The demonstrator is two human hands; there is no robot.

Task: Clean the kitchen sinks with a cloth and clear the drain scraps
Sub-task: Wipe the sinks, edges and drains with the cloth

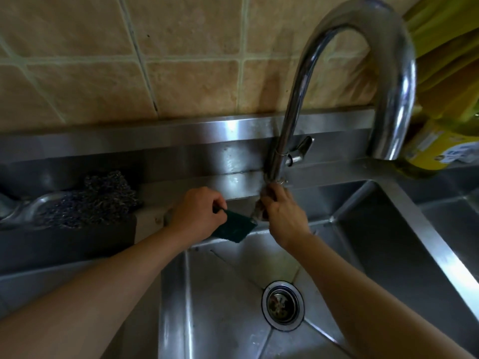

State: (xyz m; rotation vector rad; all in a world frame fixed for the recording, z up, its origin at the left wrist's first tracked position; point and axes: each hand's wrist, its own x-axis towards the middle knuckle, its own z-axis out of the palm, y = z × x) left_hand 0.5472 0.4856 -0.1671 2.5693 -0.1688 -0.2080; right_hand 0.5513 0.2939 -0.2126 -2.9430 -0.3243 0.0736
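At the far left edge, a dark tangled steel-wool scrubber [93,200] is resting on the ledge beside a curved metal handle [33,206] whose left end is running out of view. Moving right, your left hand [197,213] is curling its fingers round a dark green rectangular scouring cloth [234,226], holding it at the back rim of the stainless steel sink basin [220,281]; your knuckles are covering the cloth's upper left part, so only its lower right corner is showing. Just beside it, your right hand [281,213] is gripping something small and greyish at the foot of the tall chrome gooseneck tap [363,60], but your fingers are hiding it and you cannot tell what it is. Below, between your forearms, the round metal drain strainer [282,305] is sitting in the basin floor; its inside is too dark to make out any scraps. Further right, a second steel basin [448,221] is being cut off by the frame edge. Above it, a blurred yellow packet [435,149] is sitting partly hidden behind the tap's spout, its printing unreadable.
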